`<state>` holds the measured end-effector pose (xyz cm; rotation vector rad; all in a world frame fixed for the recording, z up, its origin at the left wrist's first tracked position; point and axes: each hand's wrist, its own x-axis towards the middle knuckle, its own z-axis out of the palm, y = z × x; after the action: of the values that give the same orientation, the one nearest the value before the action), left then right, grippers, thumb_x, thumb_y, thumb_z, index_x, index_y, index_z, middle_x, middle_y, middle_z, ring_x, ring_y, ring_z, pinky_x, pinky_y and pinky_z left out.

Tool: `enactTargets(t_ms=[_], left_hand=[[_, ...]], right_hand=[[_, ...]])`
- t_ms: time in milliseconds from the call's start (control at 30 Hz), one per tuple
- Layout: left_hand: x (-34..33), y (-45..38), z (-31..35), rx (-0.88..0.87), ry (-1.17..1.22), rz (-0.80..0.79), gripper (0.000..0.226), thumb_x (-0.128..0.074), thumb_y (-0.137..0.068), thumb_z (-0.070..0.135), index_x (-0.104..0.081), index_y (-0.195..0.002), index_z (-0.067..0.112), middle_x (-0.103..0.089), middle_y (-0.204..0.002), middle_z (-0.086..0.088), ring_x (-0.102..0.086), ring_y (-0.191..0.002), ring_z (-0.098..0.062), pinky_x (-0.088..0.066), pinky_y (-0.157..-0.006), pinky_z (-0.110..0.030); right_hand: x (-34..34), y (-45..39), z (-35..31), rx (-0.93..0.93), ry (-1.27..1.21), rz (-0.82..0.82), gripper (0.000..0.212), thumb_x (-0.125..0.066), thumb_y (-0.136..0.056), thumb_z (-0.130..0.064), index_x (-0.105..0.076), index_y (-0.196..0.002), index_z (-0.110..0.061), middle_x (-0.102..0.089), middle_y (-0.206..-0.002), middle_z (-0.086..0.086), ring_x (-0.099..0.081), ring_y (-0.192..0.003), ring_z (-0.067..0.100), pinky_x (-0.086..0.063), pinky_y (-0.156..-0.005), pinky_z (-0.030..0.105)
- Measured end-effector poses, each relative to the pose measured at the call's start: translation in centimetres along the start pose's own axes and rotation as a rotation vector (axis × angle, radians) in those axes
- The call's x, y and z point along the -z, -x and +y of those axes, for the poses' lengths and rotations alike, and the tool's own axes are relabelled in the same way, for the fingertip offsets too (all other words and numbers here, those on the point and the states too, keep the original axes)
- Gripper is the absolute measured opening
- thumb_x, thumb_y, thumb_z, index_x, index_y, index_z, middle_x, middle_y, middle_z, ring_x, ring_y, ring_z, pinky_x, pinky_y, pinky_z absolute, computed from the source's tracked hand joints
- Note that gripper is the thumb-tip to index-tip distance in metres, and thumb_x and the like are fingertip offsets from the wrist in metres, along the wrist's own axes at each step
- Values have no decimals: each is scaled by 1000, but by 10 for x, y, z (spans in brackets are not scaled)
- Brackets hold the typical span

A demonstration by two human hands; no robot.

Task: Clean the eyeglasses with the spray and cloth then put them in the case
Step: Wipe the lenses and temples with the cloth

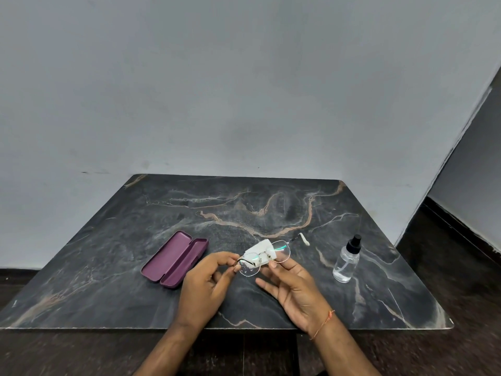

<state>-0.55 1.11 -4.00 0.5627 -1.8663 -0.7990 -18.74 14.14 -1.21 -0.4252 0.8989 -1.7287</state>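
Observation:
Thin-framed eyeglasses (267, 257) with clear lenses are held just above the dark marble table (108, 267). My left hand (207, 286) pinches the frame at its left end. My right hand (291, 287) has its fingers straight, with fingertips under the right lens. A white cloth (260, 249) lies behind the glasses; whether it rests on the table or on the glasses I cannot tell. One temple tip (304, 239) points toward the back right. The purple case (175, 259) lies open to the left. A clear spray bottle (347, 260) with a black top stands to the right.
A grey wall rises behind the table. Dark floor shows to the right and along the near table edge (244, 328).

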Motion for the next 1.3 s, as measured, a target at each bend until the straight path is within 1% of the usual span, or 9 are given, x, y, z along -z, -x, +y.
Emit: enactTargets(t_ms=[133, 300, 500, 700, 833, 933, 1033, 1167, 1300], left_hand=[[0, -3, -2, 24, 6, 40, 7, -83, -94, 28, -80, -100, 26, -76, -110, 7, -52, -55, -19, -47, -57, -23], [1, -6, -2, 92, 64, 108, 7, -88, -94, 22, -83, -98, 20, -78, -104, 2, -64, -67, -38, -53, -60, -47], [0, -5, -4, 77, 94, 107, 9, -84, -90, 20, -84, -99, 21, -79, -103, 3, -58, -61, -42, -49, -58, -47], [-2, -2, -6, 39, 50, 65, 7, -89, -93, 21, -85, -100, 21, -79, -104, 6, -58, -57, -34, -51, -56, -38], [-1, -2, -4, 32, 71, 83, 13, -87, -93, 34, -85, -100, 23, -80, -103, 6, -69, -69, -42, -57, -67, -52], [1, -2, -2, 26, 93, 89, 15, -80, -93, 40, -84, -101, 29, -80, -103, 7, -70, -74, -43, -58, -69, -58], [1, -2, -1, 20, 99, 64, 10, -79, -94, 43, -82, -101, 36, -79, -103, 8, -72, -77, -34, -58, -71, -53], [0, -2, -3, 17, 95, 47, 8, -79, -94, 41, -80, -101, 36, -76, -102, 10, -74, -86, -20, -59, -76, -42], [0, -2, -5, 36, 102, 63, 20, -79, -93, 40, -84, -100, 22, -75, -100, 10, -75, -90, -16, -60, -78, -36]], right_hand=[[-13, 0, 11, -24, 40, 14, 52, -76, -87, -2, -65, -138, -1, -75, -126, 17, -77, -104, 20, -63, -96, 43], [-28, -3, 21, -60, 40, -3, 43, -75, -90, -13, -72, -132, -4, -75, -130, 22, -76, -103, 23, -63, -96, 43], [-22, -7, 26, -29, -7, 32, 42, -76, -87, -8, -68, -127, 5, -76, -124, 24, -79, -103, 25, -66, -86, 34], [-20, -8, 26, 3, -61, 1, 42, -70, -93, -7, -67, -134, 3, -69, -136, 30, -75, -111, 28, -63, -99, 42], [-19, -8, 25, -57, -65, -13, 44, -69, -94, -8, -65, -135, 9, -61, -142, 37, -73, -106, 32, -65, -93, 43], [-22, -8, 26, -33, -44, -34, 31, -68, -96, -7, -74, -124, 5, -68, -135, 33, -74, -119, 37, -63, -99, 43], [-20, -7, 26, 1, -66, -18, 40, -68, -96, -3, -67, -135, 7, -70, -136, 30, -70, -127, 38, -58, -108, 46], [-20, -4, 22, -74, -46, -33, 35, -68, -93, -2, -75, -126, 2, -73, -129, 28, -76, -109, 31, -63, -98, 47], [-21, -4, 19, -134, 3, -55, 38, -67, -95, -9, -71, -130, 5, -70, -132, 30, -72, -113, 37, -65, -91, 54]])
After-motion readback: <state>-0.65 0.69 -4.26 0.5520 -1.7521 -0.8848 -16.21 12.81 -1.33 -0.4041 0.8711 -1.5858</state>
